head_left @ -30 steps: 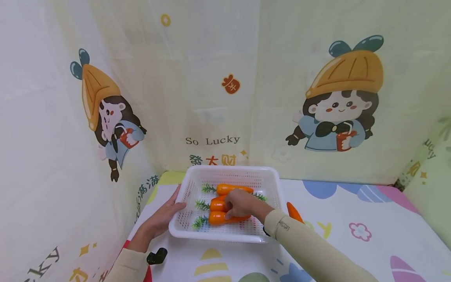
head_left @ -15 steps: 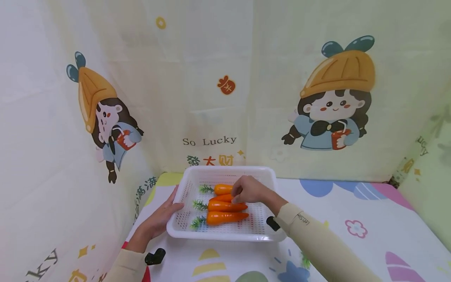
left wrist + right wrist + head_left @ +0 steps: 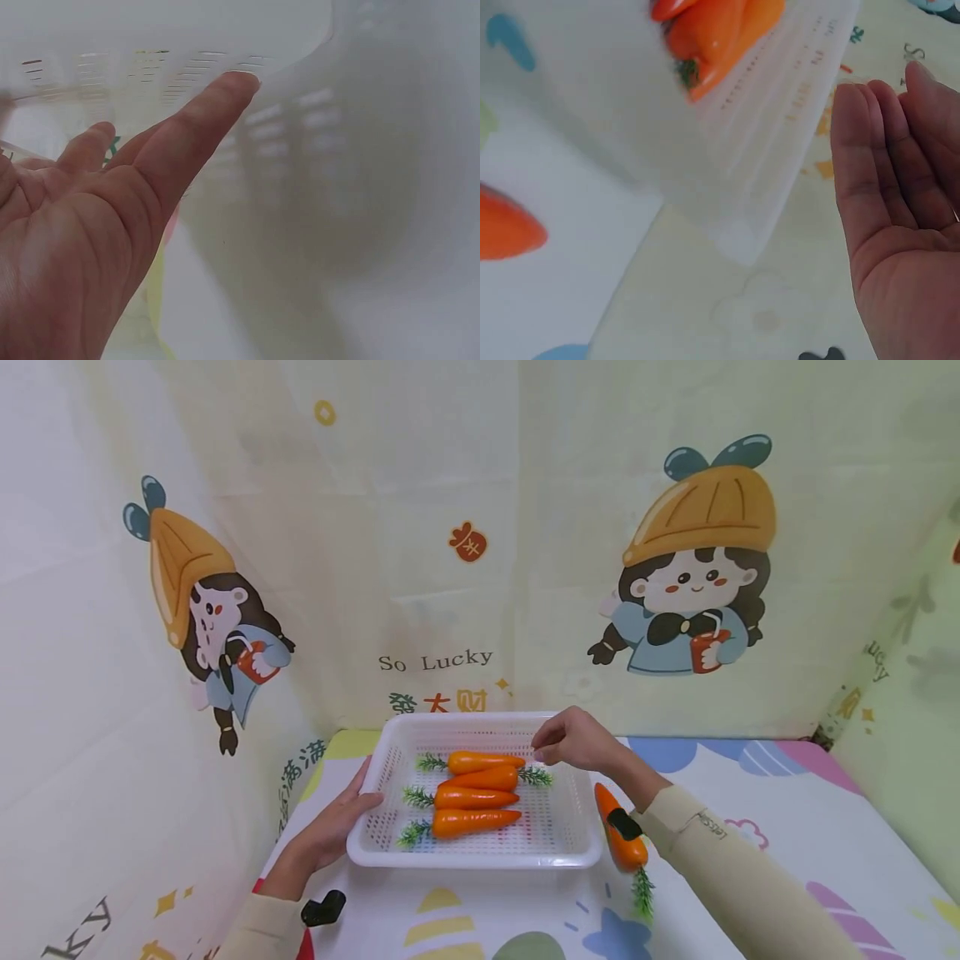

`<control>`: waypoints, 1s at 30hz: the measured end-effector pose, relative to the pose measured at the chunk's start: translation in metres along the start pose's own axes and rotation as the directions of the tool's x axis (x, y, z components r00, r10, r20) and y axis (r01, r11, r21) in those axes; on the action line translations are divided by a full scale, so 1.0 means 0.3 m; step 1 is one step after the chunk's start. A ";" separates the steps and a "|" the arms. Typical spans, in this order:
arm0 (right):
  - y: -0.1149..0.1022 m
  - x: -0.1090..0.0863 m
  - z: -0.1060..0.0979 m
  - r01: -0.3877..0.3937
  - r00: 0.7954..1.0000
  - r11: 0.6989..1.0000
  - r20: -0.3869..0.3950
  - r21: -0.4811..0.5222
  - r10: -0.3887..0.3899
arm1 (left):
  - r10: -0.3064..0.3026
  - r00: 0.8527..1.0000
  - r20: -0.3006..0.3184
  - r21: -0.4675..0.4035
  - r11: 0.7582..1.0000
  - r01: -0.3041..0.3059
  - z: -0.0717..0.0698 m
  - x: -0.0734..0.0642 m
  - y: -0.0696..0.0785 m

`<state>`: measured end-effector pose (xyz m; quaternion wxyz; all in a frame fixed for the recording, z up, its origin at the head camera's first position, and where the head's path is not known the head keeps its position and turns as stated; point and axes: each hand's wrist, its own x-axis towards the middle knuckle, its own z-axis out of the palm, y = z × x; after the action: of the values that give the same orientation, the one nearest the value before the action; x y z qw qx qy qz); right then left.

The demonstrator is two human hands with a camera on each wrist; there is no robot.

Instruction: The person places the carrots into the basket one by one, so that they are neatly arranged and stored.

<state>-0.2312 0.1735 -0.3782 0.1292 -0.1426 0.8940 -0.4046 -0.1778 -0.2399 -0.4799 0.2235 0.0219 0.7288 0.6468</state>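
A white plastic basket [image 3: 480, 860] with slotted walls sits on the table. Several orange carrots [image 3: 477, 823] with green leafy tops lie side by side in it. One of them, third from the front, has its leaves [image 3: 536, 776] pointing right. My left hand [image 3: 341, 818] holds the basket's left rim, thumb over the top and fingers against the outer wall. Over the basket's back right corner is my right hand [image 3: 573, 739], empty, fingers loosely bent. Another carrot [image 3: 621, 828] lies on the table just right of the basket, partly hidden by the right wrist's black camera mount.
A patterned tablecloth [image 3: 555, 914] covers the table. Cream curtains [image 3: 360, 560] with cartoon figures hang behind and at both sides, close to the basket's back edge. A black camera mount [image 3: 324, 908] sticks out from the left wrist.
My right hand has come off the carrots in the basket and moved up and to the right. The left hand stays on the rim. The head view has turned slightly right.
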 end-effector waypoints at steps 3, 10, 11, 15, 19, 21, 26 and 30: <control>0.041 -0.021 -0.021 -0.006 0.999 1.000 -0.033 0.024 0.007 | 0.000 1.000 0.006 0.005 1.000 -0.001 -0.003 -0.002 -0.004; 0.130 -0.082 -0.064 -0.031 0.995 0.997 -0.098 0.067 0.037 | 0.003 1.000 -0.008 -0.003 1.000 -0.003 -0.003 0.001 -0.005; 0.143 -0.090 -0.070 -0.033 0.994 0.997 -0.106 0.071 0.041 | 0.006 1.000 -0.006 -0.004 1.000 -0.006 -0.004 0.002 -0.005; 0.198 -0.129 -0.082 -0.062 0.989 0.995 -0.130 0.072 0.071 | 0.007 1.000 0.005 -0.004 1.000 -0.007 -0.004 0.006 -0.005; 0.251 -0.165 -0.082 -0.106 0.983 0.993 -0.148 0.043 0.111 | 0.005 1.000 -0.004 -0.002 1.000 -0.005 -0.004 0.007 -0.004; 0.274 -0.181 -0.080 -0.120 0.981 0.992 -0.147 0.026 0.123 | 0.002 1.000 -0.014 -0.004 1.000 -0.002 -0.004 0.008 -0.004; 0.332 -0.213 -0.067 -0.175 0.974 0.984 -0.154 -0.023 0.169 | 0.002 1.000 -0.011 -0.016 1.000 -0.002 -0.002 0.010 -0.004; 0.370 -0.236 -0.042 -0.253 0.957 0.964 -0.164 -0.083 0.237 | 0.001 1.000 0.000 -0.026 1.000 -0.001 0.000 0.009 -0.003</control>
<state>-0.1868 0.2777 -0.4463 0.1021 -0.0055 0.9317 -0.3484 -0.1800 -0.2394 -0.4815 0.2233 0.0192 0.7205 0.6563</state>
